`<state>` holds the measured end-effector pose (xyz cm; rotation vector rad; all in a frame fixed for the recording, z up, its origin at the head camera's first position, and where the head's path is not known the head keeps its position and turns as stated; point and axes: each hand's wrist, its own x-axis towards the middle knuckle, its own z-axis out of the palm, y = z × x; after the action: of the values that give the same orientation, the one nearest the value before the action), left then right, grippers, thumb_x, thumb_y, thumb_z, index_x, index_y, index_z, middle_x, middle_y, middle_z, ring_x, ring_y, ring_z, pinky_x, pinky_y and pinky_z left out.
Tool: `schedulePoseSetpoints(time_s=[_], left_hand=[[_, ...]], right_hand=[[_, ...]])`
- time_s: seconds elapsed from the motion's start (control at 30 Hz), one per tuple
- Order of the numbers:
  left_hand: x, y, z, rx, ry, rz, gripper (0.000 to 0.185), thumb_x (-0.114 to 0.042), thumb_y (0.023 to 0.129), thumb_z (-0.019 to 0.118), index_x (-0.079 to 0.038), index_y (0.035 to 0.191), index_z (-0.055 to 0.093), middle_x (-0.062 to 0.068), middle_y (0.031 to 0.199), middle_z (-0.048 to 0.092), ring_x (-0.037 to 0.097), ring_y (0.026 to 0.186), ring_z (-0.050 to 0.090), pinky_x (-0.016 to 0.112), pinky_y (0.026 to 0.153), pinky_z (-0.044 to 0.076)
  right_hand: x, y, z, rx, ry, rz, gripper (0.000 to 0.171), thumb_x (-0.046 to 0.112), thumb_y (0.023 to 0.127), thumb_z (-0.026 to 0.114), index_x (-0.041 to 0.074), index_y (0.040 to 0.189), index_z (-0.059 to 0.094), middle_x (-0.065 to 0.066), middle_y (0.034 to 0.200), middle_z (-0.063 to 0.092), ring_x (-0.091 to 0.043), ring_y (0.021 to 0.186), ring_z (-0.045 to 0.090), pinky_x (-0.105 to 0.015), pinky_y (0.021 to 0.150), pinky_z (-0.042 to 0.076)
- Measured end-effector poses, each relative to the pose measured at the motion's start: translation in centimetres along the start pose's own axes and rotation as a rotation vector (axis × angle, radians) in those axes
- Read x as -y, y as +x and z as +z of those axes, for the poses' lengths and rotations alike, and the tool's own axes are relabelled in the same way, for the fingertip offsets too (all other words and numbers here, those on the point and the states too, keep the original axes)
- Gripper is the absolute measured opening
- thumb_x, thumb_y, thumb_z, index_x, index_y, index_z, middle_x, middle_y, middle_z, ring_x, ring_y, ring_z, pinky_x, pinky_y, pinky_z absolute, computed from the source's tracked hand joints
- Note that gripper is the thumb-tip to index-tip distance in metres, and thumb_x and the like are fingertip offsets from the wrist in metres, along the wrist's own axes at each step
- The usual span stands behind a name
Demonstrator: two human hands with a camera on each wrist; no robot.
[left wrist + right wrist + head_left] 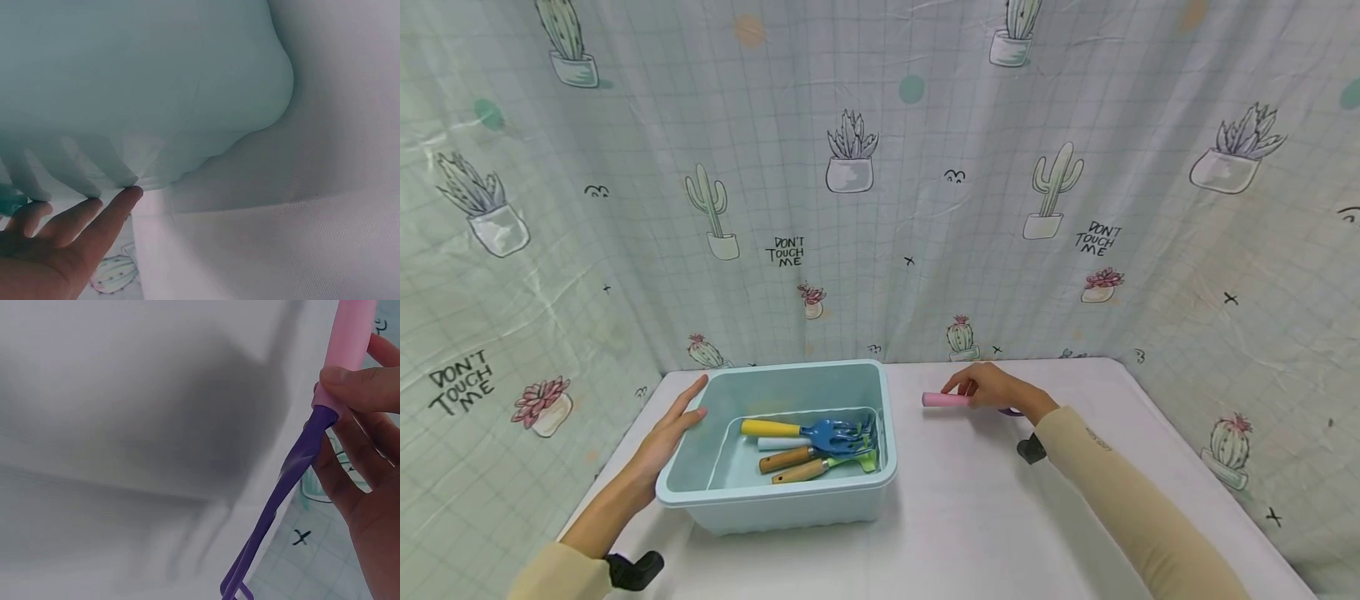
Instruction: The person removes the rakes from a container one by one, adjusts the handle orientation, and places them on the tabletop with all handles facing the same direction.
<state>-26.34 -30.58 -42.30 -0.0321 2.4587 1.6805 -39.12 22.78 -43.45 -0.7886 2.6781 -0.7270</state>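
Resting at the lower left of the head view, the left hand lies against the outer left wall of a pale blue plastic bin, its fingers straight and close together, fingertips near the bin's far left corner; in the left wrist view those fingertips touch the underside of the bin's rim. The bin stands on a white table, slightly left of centre in the frame. Inside it lie a blue hand rake with a yellow handle, a white-handled tool just below it, and two wooden-handled tools with green heads, all bunched toward the bin's right side. To the right of the bin, near the middle of the frame and toward the table's far edge, the right hand pinches a purple rake with a pink handle; the handle points left toward the bin. The right wrist view shows the thumb curled over the joint where pink handle meets purple neck, with the other fingers behind it. A cactus-print curtain fills the upper frame.
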Motion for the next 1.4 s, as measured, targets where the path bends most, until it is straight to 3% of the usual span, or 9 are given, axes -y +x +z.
schedulePoseSetpoints(time_s=[0.37,0.67,0.93,1.4], left_hand=[[0.0,0.0,0.1,-0.005,0.007,-0.007,0.067,-0.042,0.112,0.033,-0.039,0.166,-0.007,0.003,0.175,-0.018,0.048,0.16,-0.006,0.08,0.118,0.01],[0.1,0.1,0.0,0.004,-0.006,-0.003,0.067,-0.041,0.112,0.033,-0.037,0.166,-0.006,0.006,0.175,-0.016,0.05,0.159,-0.004,0.079,0.118,0.011],[0.1,0.1,0.0,0.001,-0.01,-0.007,0.066,-0.041,0.112,0.031,-0.038,0.166,-0.007,0.006,0.175,-0.017,0.05,0.159,-0.003,0.078,0.118,0.013],[0.1,0.0,0.0,-0.001,-0.008,-0.003,0.066,-0.041,0.112,0.032,-0.037,0.166,-0.006,0.006,0.175,-0.016,0.05,0.159,-0.003,0.079,0.117,0.012]], right_hand=[[-1.2,-0.1,1.1,0.0,0.017,-0.011,0.05,-0.013,0.084,0.063,0.018,0.119,0.078,-0.005,0.103,0.074,-0.016,0.09,0.064,-0.033,0.084,0.056],[-1.9,-0.6,2.1,-0.025,0.018,0.062,0.046,-0.01,0.087,0.067,0.02,0.12,0.077,-0.005,0.111,0.073,-0.02,0.101,0.064,-0.042,0.093,0.056],[-2.2,-0.5,2.4,-0.022,0.028,0.07,0.046,-0.009,0.088,0.066,0.021,0.121,0.077,-0.005,0.112,0.073,-0.019,0.101,0.065,-0.043,0.094,0.057],[-2.0,-0.5,2.2,-0.017,0.0,0.022,0.042,-0.008,0.088,0.069,0.019,0.119,0.077,-0.004,0.105,0.074,-0.018,0.097,0.066,-0.041,0.092,0.058]])
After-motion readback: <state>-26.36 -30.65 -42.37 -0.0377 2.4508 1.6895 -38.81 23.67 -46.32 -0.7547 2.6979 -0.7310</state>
